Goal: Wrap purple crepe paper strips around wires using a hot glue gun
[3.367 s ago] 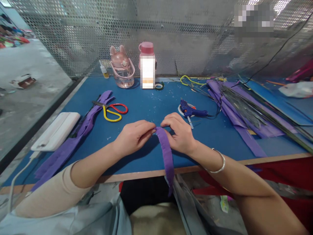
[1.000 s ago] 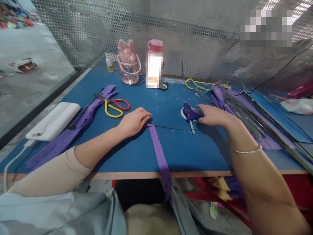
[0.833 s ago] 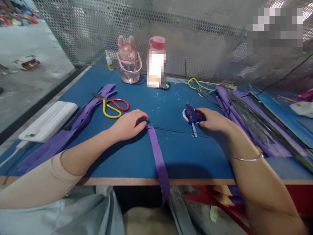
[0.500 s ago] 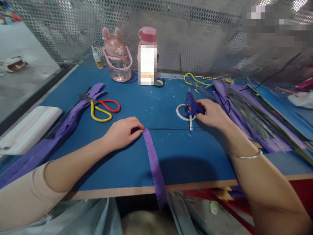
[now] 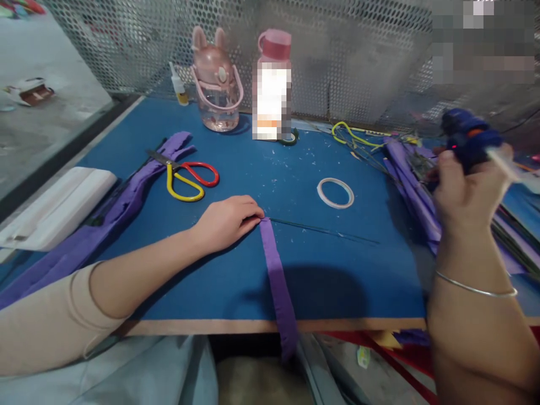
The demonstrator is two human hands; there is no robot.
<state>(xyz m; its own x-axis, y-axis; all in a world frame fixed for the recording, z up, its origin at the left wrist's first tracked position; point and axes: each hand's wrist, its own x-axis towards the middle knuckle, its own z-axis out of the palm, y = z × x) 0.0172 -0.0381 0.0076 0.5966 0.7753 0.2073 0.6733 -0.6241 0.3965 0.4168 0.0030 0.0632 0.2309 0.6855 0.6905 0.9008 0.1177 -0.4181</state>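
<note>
L hand, mid-frame, pinches top end of long purple fabric-like strip, long axis down-frame; thin dark wires run R from same pinch. R hand, upper R of frame, well apart, w/ dark-blue plastic glue gun gripped; L nearer.

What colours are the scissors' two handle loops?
The scissors have one yellow loop and one red loop, best seen in the head view.

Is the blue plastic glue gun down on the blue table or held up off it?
Held up off it: the right hand holds the blue plastic glue gun, which shows high against the grey perforated metal panel.
</note>
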